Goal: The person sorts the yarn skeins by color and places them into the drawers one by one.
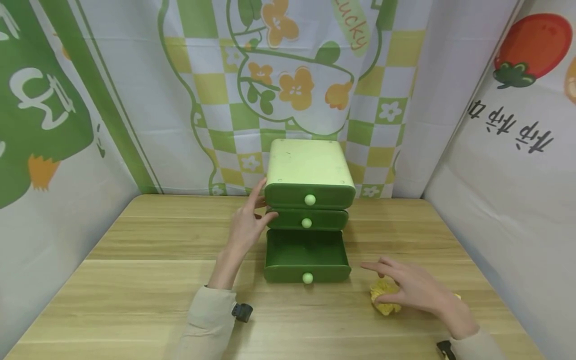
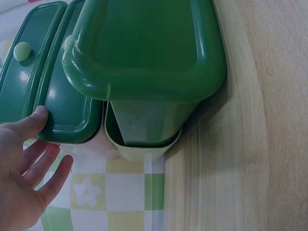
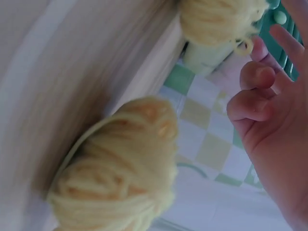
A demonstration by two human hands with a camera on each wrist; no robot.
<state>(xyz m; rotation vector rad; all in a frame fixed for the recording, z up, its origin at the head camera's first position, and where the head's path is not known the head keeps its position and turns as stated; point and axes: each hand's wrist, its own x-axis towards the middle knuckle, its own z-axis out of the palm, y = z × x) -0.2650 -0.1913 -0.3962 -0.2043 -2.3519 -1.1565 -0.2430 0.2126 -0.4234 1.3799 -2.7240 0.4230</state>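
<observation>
A small cabinet [image 1: 310,160] with a pale yellow-green body has three green drawers. Its bottom drawer [image 1: 307,273] is pulled out and no item shows inside; the upper two are pushed in. My left hand [image 1: 245,225] is at the cabinet's left side, the thumb touching the edge of the middle drawer [image 2: 72,91] and the fingers spread beside it. Just above a yellow yarn ball [image 1: 384,305] on the table, my right hand [image 1: 416,287] has its fingers loosely bent, holding nothing. Another yellow yarn ball [image 3: 120,168] lies nearer the right wrist, mostly hidden in the head view.
The wooden table [image 1: 135,290] meets a printed cloth [image 1: 216,100] hanging behind the cabinet. More printed cloth [image 1: 508,175] hangs at the right side and at the left. Round pale knobs [image 1: 307,278] stick out from the drawer fronts.
</observation>
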